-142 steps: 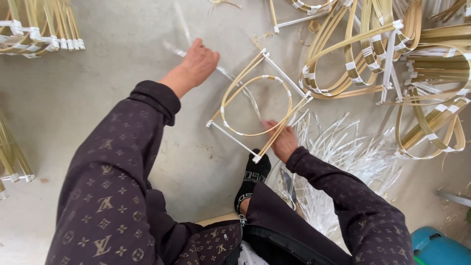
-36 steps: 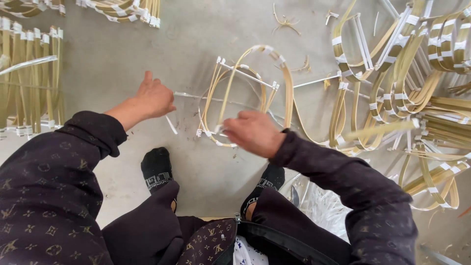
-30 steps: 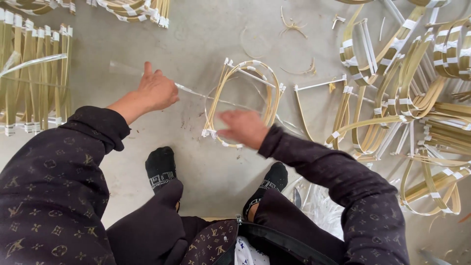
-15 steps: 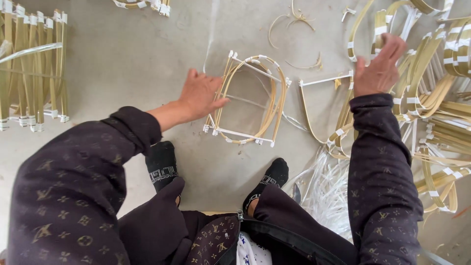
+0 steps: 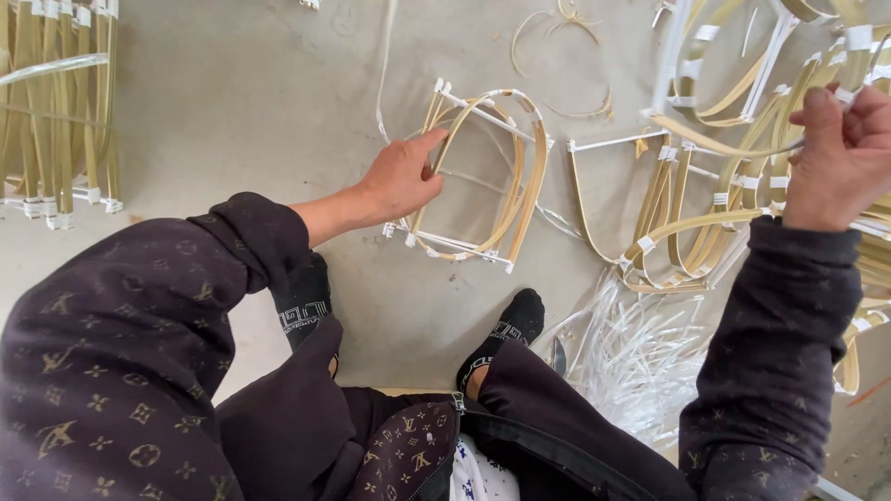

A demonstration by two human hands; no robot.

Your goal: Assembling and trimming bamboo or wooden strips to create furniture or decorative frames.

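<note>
- Left hand (image 5: 401, 179) is resting on the bamboo frame (image 5: 483, 176), a half-built thing of bent tan strips lashed to white rods. Fingers are loosely curled against its left edge with the index finger stretched out along a strip. It's more steadying than gripping, so that hand reads as open.
- Right hand (image 5: 835, 153) is now way off to the right and raised, closed in a pinch on a thin bamboo strip (image 5: 733, 148) that runs back toward the left hand.
- That's the change: a second ago the right hand was down on the frame beside the left one; half a second ago it was already over at the pile, fingers spread. Now it has actually caught a strip. My read is that it's fetching the next piece for the frame.
- The frame sits on the concrete floor (image 5: 241, 111) just beyond the socked feet (image 5: 506, 334), about where it was.
- Under the right hand is a heap of finished frames (image 5: 705, 204), with a bundle of clear plastic strips (image 5: 640, 353) nearer the body.
- Far out past the left hand there's a bundle of straight strips (image 5: 60, 111).
</note>
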